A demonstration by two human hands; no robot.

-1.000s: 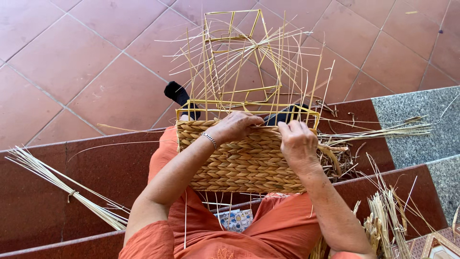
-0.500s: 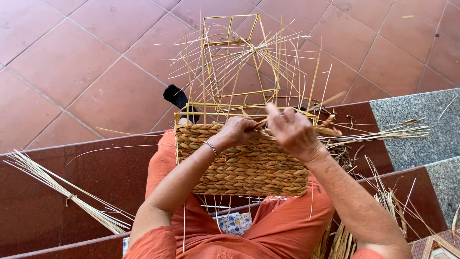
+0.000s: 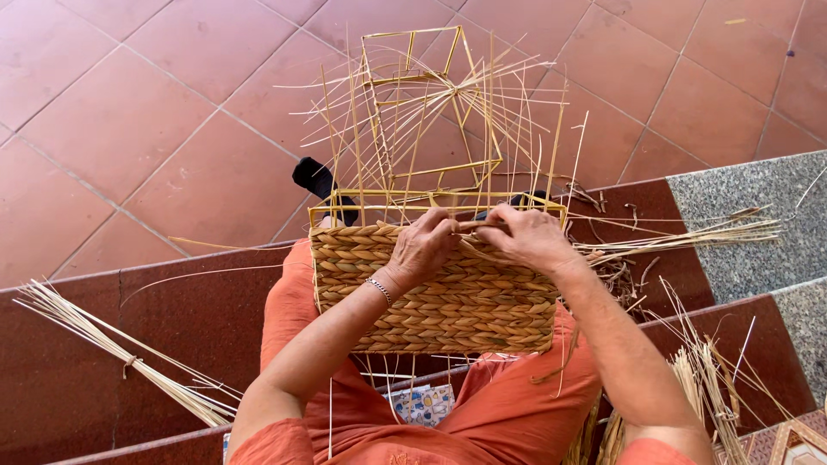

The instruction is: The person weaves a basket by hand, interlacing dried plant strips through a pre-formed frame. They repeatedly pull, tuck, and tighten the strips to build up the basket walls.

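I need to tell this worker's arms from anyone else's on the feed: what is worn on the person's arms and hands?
Both forearms are bare, with no gloves on the left hand or the right hand. The left wrist carries a thin silver-coloured chain bracelet. Short orange sleeves show only at the upper arms, matching the orange clothing over the lap. No rings or watch can be made out.

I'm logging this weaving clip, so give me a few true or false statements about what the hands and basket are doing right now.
1. Both hands meet at the top edge of the woven basket. True.
2. The left hand wears a wrist bracelet. True.
3. The basket rests on the tiled floor. False: it lies on the person's lap.
4. The right hand holds scissors. False: it pinches a weaving strand.
5. A tied bundle of straw lies on the person's left. True.
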